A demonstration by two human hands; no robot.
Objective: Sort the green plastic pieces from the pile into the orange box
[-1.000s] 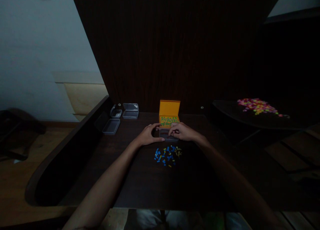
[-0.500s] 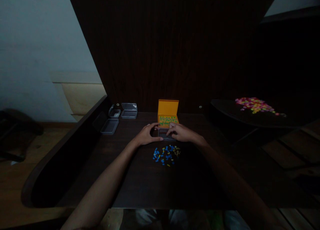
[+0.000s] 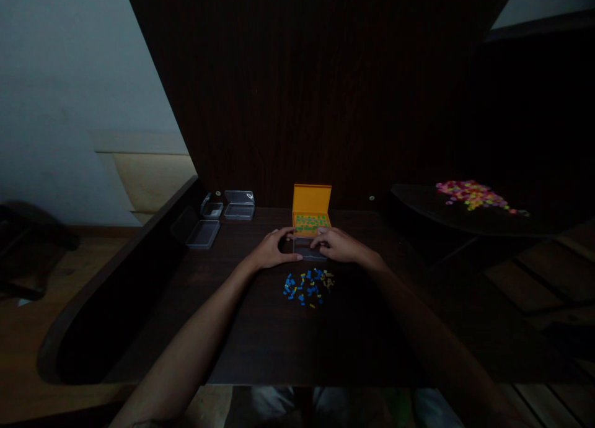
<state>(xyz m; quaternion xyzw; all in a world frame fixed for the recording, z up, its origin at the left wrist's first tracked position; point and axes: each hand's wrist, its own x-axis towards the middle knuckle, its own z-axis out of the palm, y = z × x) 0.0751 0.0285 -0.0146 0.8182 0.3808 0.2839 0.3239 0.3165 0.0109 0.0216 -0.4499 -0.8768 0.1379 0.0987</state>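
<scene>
A shallow clear plastic box [image 3: 303, 248] lies on the dark table. My left hand [image 3: 270, 250] grips its left end, thumb at the near edge and fingers at the far edge. Over the box's right part is my right hand [image 3: 343, 246], fingers bent and drawn together; what they hold, if anything, is too small or hidden to name. Just behind the box stands an open orange case [image 3: 312, 199] with small green pieces [image 3: 310, 223] inside. Nearer to me, small blue, yellow and tan pieces [image 3: 307, 287] are scattered on the table.
Three more clear plastic boxes stand at the left: one near the side panel [image 3: 203, 235], a small one [image 3: 212, 211] and one with its lid raised [image 3: 239, 211]. A pile of pink, yellow and orange pieces [image 3: 474, 194] lies on a dark surface at the right.
My right hand's fingers have shifted very slightly over the box. My left hand keeps its place, and the whole view has tilted a little.
</scene>
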